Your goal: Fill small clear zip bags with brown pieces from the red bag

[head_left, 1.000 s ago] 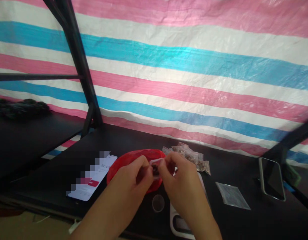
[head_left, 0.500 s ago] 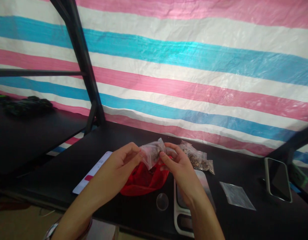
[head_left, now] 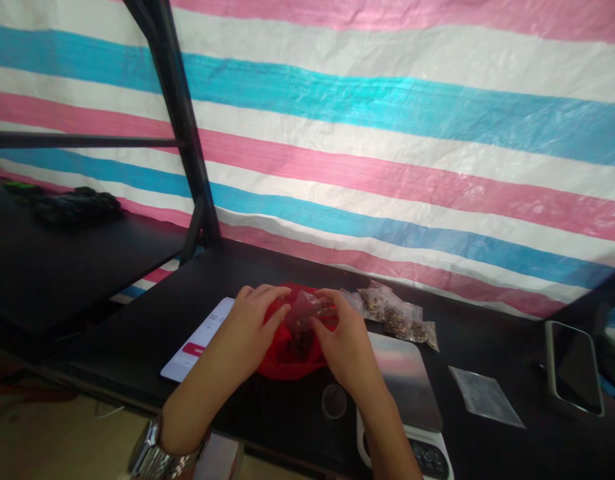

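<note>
My left hand (head_left: 250, 327) and my right hand (head_left: 342, 340) both pinch a small clear plastic bag (head_left: 303, 313) with dark bits inside, holding it over a red plastic bag (head_left: 287, 353) on the black table (head_left: 137, 333). The clear bag hangs between my fingertips, low against the red bag's open top. A metal watch (head_left: 150, 457) sits on my left wrist.
Filled small clear packets (head_left: 397, 319) lie just right of my hands. A digital scale (head_left: 404, 393) and a clear round lid (head_left: 334, 401) sit in front. An empty clear bag (head_left: 486, 397) and a phone (head_left: 572, 367) lie at right; a white phone (head_left: 197, 340) at left.
My hands lowered the small clear bag from above the red bag down to its opening. The view has shifted, so the scale and table show more.
</note>
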### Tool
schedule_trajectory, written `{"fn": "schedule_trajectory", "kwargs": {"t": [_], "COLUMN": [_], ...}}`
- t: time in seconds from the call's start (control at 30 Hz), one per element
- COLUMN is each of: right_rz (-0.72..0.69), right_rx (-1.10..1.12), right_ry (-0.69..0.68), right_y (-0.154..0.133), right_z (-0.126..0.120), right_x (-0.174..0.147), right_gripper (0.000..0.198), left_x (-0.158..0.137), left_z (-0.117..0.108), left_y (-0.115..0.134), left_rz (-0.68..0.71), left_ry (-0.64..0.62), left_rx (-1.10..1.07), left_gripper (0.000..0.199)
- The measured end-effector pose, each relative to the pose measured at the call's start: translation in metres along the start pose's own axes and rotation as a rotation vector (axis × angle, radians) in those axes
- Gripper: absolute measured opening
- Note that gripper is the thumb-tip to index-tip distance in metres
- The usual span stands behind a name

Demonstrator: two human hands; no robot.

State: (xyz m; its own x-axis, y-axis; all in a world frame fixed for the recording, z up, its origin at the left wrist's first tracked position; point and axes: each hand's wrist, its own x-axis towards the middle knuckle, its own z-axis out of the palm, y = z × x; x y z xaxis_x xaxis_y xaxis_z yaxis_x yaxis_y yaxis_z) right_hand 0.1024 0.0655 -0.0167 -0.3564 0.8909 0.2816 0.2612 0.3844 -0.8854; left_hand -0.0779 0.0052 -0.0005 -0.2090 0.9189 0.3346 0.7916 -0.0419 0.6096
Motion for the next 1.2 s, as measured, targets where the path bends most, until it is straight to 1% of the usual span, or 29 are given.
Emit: {"fn": "schedule_trajectory", "kwargs": {"t": [0.1,0.17,0.27,0.33,0.43,0.5,0.6,0.77,0.9,1.07,1.2], "right_rz": [-0.037,-0.056,-0.066,-0.068,-0.073,-0.085,-0.090,-0.079,-0.043,-0.025,-0.026], "right_rx": [0.026,0.040,0.050,0.016,-0.025,0.001,0.034,-0.018,0.076,0.145,0.173], "right_ry": [-0.046,-0.038,0.006,0.052,0.124,0.140,0.115,0.113,0.143,0.106,0.086], "right_y": [-0.003,-0.005,-0.009,-0.012,-0.015,-0.016,-0.018,-0.018,-0.016,-0.012,-0.012], "right_z": [0.000,-0.002,-0.005,-0.007,-0.009,-0.009,-0.007,-0.004,-0.003,-0.001,0.003], "right_x": [-0.002,-0.003,-0.003,-0.002,-0.002,-0.002,-0.004,-0.003,-0.001,0.000,-0.002], "right_gripper": [0.046,0.045,0.038,0.034,0.028,0.025,0.029,0.031,0.027,0.028,0.030], "left_x": [0.000,0.001,0.002,0.002,0.001,0.001,0.000,-0.001,-0.003,-0.005,-0.006], "left_z": [0.008,0.010,0.007,0.004,-0.001,-0.003,-0.005,-0.001,0.003,0.004,0.003], "left_y": [0.002,0.003,0.007,0.009,0.014,0.016,0.020,0.026,0.028,0.028,0.029], "left_rz": [0.046,0.042,-0.017,-0.058,-0.086,-0.101,-0.122,-0.129,-0.141,-0.157,-0.173], "left_ry": [-0.008,0.004,0.024,0.019,0.031,0.027,-0.006,-0.013,-0.018,-0.037,-0.030], "left_rx": [0.006,0.000,-0.010,-0.021,-0.048,-0.089,-0.167,-0.210,-0.239,-0.283,-0.338], "left_gripper": [0.033,0.032,0.028,0.025,0.026,0.027,0.027,0.028,0.027,0.027,0.023]}}
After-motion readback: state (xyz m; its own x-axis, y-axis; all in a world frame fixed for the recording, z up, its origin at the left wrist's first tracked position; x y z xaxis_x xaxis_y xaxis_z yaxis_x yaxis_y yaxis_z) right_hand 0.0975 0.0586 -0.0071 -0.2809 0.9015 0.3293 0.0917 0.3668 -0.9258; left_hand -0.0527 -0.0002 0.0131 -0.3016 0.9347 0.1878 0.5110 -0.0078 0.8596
